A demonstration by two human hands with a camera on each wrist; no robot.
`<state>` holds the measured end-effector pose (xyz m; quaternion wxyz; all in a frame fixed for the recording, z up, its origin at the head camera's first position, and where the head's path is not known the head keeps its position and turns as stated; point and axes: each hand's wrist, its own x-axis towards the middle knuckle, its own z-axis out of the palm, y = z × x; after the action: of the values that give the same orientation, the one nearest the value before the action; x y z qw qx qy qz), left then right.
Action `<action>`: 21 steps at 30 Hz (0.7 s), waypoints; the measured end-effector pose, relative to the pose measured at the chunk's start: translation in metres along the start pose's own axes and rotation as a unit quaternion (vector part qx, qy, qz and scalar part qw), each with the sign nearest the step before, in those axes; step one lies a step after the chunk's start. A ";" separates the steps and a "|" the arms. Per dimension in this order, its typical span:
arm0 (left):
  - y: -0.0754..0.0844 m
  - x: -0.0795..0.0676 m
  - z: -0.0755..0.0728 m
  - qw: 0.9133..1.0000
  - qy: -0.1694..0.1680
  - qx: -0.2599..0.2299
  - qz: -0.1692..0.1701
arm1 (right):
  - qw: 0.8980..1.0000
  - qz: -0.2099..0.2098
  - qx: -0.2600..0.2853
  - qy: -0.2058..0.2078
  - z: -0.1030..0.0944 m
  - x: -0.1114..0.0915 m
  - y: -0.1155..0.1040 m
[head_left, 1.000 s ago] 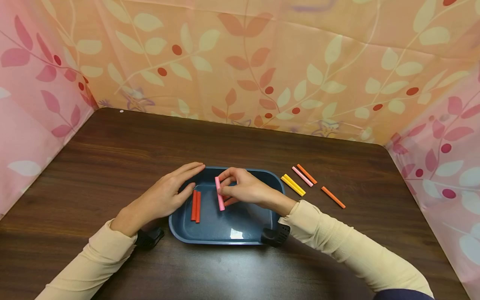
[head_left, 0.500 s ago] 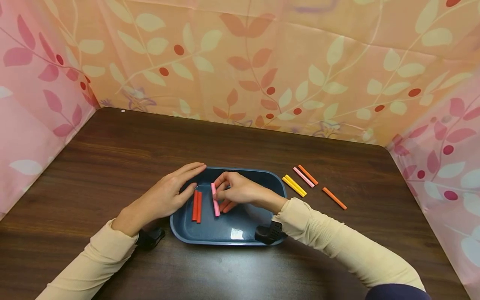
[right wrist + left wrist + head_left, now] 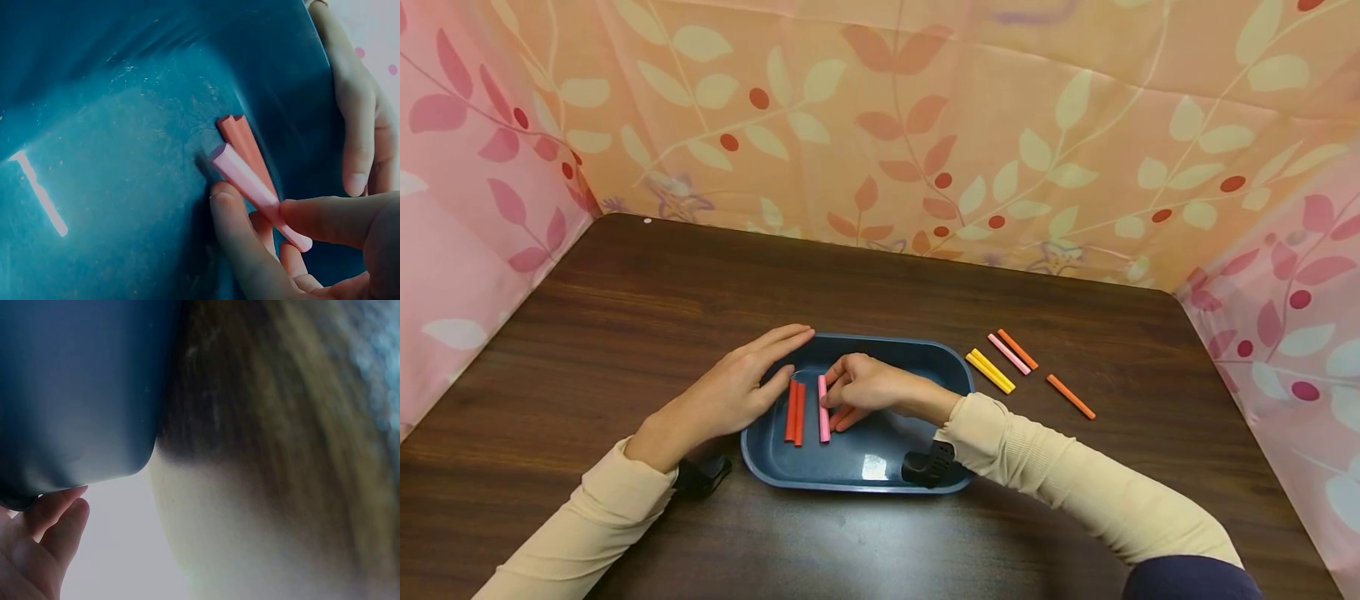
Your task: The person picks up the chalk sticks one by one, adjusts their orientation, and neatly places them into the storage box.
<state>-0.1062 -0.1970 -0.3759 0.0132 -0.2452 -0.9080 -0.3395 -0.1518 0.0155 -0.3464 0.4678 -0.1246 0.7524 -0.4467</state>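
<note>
My right hand (image 3: 868, 387) is inside the blue tray (image 3: 880, 487) and pinches a pink stick (image 3: 823, 410) between thumb and fingers. In the right wrist view the pink stick (image 3: 244, 178) appears just over the tray floor; whether it touches the floor I cannot tell. Left of it, two red sticks (image 3: 794, 414) lie side by side along the tray's left part. My left hand (image 3: 737, 383) rests at the tray's left rim, fingers fairly straight toward the far corner, thumb over the inside. In the left wrist view its fingertips (image 3: 76, 515) touch the tray's outer wall.
Right of the tray on the dark wooden table (image 3: 700, 275) lie two yellow sticks (image 3: 990, 371), a pink one beside an orange stick (image 3: 1018, 349), and another orange stick (image 3: 1071, 397) apart. A patterned curtain (image 3: 880, 125) encloses the table's back and sides.
My right hand has moved left and toward me, lowering the pink stick beside the red ones and turning it more parallel to them. The left hand has stayed at the rim.
</note>
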 end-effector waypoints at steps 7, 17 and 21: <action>0.000 0.000 -0.001 1.000 0.002 0.002 0.005 | 1.000 0.010 0.010 0.002 0.002 0.005 0.000; 0.000 0.000 -0.002 1.000 0.003 0.006 0.005 | 0.999 -0.010 -0.029 -0.011 -0.001 0.000 -0.002; 0.001 0.000 -0.001 1.000 0.001 0.005 0.004 | 0.997 -0.031 -0.065 -0.011 -0.003 -0.005 -0.002</action>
<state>-0.1056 -0.1974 -0.3750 0.0167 -0.2486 -0.9085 -0.3355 -0.1520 0.0194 -0.3416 0.4532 -0.1828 0.7704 -0.4094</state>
